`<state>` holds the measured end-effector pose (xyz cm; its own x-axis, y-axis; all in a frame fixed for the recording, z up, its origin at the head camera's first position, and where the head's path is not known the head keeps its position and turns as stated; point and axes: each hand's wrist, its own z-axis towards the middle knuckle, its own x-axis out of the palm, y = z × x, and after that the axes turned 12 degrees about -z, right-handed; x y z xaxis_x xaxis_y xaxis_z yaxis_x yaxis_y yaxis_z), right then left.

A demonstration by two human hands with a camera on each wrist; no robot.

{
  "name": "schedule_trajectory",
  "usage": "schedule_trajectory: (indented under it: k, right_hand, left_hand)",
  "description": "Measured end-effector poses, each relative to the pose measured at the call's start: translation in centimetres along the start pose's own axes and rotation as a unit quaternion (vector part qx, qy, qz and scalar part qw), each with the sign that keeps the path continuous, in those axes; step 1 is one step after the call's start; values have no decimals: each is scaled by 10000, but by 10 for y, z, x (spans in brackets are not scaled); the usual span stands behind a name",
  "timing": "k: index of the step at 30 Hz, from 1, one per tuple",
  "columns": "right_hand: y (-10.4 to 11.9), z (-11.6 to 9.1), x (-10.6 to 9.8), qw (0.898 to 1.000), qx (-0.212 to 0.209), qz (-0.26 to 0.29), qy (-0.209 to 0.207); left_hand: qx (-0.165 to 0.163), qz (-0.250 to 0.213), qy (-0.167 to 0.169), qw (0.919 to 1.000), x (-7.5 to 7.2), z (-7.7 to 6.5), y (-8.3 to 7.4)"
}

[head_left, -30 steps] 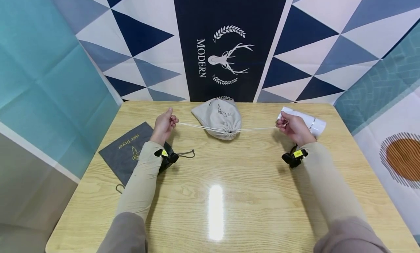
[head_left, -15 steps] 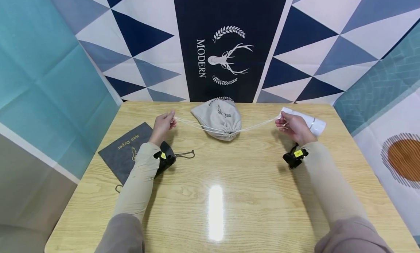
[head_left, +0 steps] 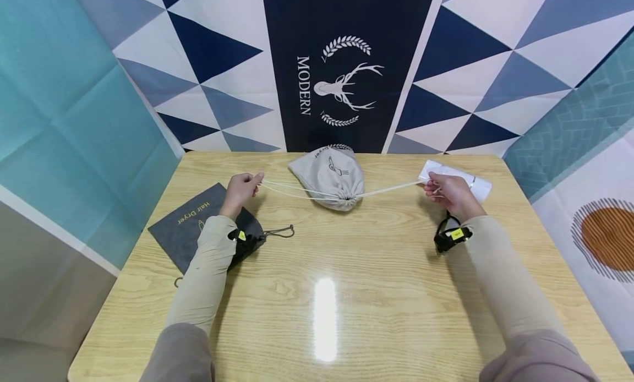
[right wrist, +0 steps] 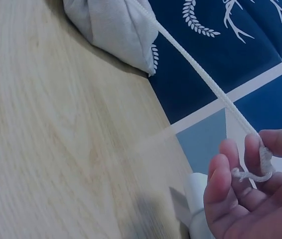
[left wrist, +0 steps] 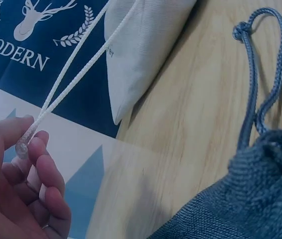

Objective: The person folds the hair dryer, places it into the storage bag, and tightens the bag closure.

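Observation:
A light grey drawstring bag (head_left: 329, 175) printed with a dryer picture lies at the back middle of the table, its mouth gathered tight and facing the front. White drawstrings (head_left: 391, 189) run out to both sides. My left hand (head_left: 241, 191) pinches the left drawstring end between thumb and forefinger; in the left wrist view the knotted tip (left wrist: 22, 149) shows there, with two strands leading off. On the other side my right hand (head_left: 452, 195) pinches the right drawstring, whose frayed tail (right wrist: 248, 175) curls over the fingers. Both hands are held above the table, apart from the bag.
Under my left forearm lies a dark grey drawstring bag (head_left: 173, 233) marked Hair Dryer, its cord loop (head_left: 281, 232) pointing right. A white cylinder with a silver band (head_left: 480, 188) lies behind my right hand. Patterned cloth (head_left: 342, 41) hangs along the table's back edge.
My left hand has drifted slightly left and my right hand slightly right. The right drawstring, sagging half a second ago, is now straighter. The light grey bag stays in place.

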<state>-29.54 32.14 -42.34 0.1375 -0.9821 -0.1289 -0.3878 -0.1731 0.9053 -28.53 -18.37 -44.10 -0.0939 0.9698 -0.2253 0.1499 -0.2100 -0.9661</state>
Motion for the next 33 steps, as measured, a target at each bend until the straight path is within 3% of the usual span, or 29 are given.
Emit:
schedule_trajectory:
  k: [13, 16, 20, 27, 33]
  right_hand:
    - [-5, -1, 1, 9972, -2, -696, -270]
    - [-8, -2, 3, 9891, -84, -1386, -499]
    - [-10, -3, 7, 9696, -139, -2337, -717]
    - [-12, -2, 9, 9608, -278, -2647, -780]
    - [-14, -2, 11, 9465, -378, -3101, -813]
  left_hand:
    - [-58, -42, 48, 10000, 3, -4, 3]
    - [-67, 44, 67, 9999, 4, -5, 5]
    - [-113, 89, -14, 9999, 6, -7, 5]
    - [-190, 90, -89, 9997, 7, -8, 4]
    - [-262, 116, -56, 9996, 9, -8, 3]
